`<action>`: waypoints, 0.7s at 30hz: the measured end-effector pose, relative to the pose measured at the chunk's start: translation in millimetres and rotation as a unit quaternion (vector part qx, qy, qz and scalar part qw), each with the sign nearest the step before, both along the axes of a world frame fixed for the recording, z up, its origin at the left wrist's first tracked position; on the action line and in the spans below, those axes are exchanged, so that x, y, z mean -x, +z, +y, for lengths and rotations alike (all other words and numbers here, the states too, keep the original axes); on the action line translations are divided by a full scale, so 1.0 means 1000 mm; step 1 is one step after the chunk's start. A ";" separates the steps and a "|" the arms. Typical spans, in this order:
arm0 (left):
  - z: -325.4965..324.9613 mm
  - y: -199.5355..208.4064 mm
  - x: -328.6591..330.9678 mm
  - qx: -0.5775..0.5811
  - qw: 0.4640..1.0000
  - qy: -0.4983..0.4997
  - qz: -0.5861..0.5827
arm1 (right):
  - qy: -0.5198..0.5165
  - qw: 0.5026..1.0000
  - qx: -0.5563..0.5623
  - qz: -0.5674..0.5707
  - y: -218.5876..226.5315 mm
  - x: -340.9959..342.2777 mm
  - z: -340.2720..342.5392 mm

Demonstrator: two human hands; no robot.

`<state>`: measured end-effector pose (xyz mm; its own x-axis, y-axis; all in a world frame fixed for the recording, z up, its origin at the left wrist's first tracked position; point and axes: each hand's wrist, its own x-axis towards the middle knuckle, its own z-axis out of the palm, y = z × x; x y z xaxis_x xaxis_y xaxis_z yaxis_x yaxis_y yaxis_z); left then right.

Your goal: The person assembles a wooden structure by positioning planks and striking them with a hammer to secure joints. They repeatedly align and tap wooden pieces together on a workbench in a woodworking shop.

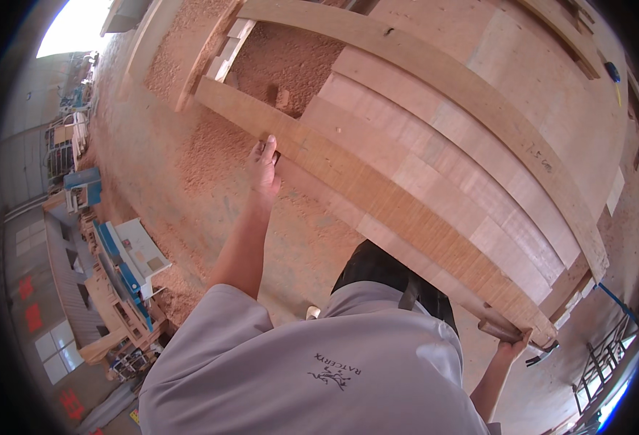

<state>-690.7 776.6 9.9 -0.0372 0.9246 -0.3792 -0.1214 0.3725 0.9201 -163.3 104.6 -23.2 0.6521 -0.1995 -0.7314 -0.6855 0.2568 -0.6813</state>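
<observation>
A long pale wooden board (399, 199) runs diagonally in front of me, laid over a broad panel of joined strips (435, 156). My left hand (264, 168) is closed at the board's near edge, thumb on top and fingers mostly hidden below. A small dark thing shows beside that palm; its kind is unclear. At the board's right end, my right hand (511, 349) is closed by a wooden handle (499, 331). Just past the fingers a dark hooked metal end (543, 354) sticks out, seemingly of the same tool. Its grip is partly hidden.
A second long board (435, 69) crosses the panel's far side. Stacked wood blocks (231, 49) stand at the left end, over reddish sawdust (290, 61). A blue bar (616, 301) juts out at the right. Blue-and-white machinery (135, 254) and timber stand at the left.
</observation>
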 end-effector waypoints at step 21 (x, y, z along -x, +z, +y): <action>-0.171 0.094 -0.156 -0.316 0.880 -0.162 0.314 | 0.288 0.915 0.207 -0.193 0.265 -0.001 -0.038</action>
